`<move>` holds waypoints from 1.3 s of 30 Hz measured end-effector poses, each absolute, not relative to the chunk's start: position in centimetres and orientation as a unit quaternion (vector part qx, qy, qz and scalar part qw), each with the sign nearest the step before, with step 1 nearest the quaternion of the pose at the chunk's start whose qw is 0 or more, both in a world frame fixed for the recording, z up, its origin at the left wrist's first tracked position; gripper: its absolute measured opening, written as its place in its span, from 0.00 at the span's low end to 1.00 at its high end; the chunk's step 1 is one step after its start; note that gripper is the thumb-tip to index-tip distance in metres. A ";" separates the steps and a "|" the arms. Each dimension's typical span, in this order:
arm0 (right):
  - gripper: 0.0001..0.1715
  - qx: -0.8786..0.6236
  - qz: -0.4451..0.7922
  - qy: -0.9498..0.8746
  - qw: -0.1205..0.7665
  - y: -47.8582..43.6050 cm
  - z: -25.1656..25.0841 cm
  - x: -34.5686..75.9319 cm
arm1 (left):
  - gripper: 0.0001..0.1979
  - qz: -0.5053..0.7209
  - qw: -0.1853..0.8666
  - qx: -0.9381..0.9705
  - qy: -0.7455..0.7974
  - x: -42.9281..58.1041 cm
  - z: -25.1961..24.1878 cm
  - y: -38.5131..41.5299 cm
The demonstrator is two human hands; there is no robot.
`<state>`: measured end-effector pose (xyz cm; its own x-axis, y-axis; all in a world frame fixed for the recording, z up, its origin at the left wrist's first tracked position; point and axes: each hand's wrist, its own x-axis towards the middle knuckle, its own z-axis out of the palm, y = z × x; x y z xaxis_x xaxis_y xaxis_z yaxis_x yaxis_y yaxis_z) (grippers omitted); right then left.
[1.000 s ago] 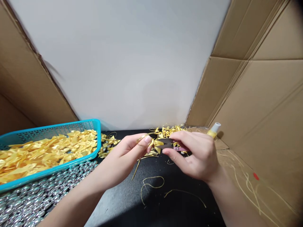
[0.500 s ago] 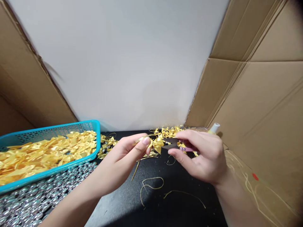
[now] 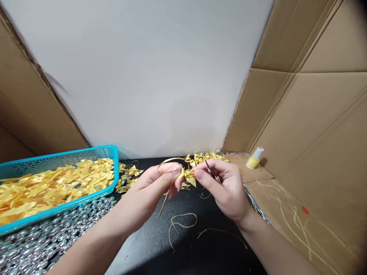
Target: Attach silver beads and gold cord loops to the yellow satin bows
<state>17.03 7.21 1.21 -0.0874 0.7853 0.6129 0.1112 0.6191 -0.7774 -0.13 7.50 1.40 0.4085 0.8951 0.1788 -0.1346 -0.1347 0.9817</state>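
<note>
At your far left, a turquoise perforated plastic basket holds a spread of shiny yellow satin pieces, and nearer you lie many silvery oval beads. Just right of the basket, a loose cluster of small gold bows sits on the black speckled tabletop. Next comes your left hand, its thumb and index finger clamped on the left part of a small gold satin bow; a thin gold cord arches above those fingers, and a tail hangs below them. The bow is raised between your two hands, its long axis running roughly sideways, with one pointed end dipping toward you. It lies right of your left fingertips and directly left of your right ones, so both hands are close, the left with the fuller hold. On your right hand, thumb and index close in at the bow's upper right corner and seem to touch it, while a slim dark pointed tool is gripped within the hand, slanting across the fingers. Farther right, a white cone spool wound with yellow thread stands on brown cardboard.
</note>
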 end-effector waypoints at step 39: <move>0.17 -0.297 0.077 -0.745 0.592 7.9 -0.6 18.3 | 0.14 0.570 0.596 0.509 0.247 2.2 0.5 7.3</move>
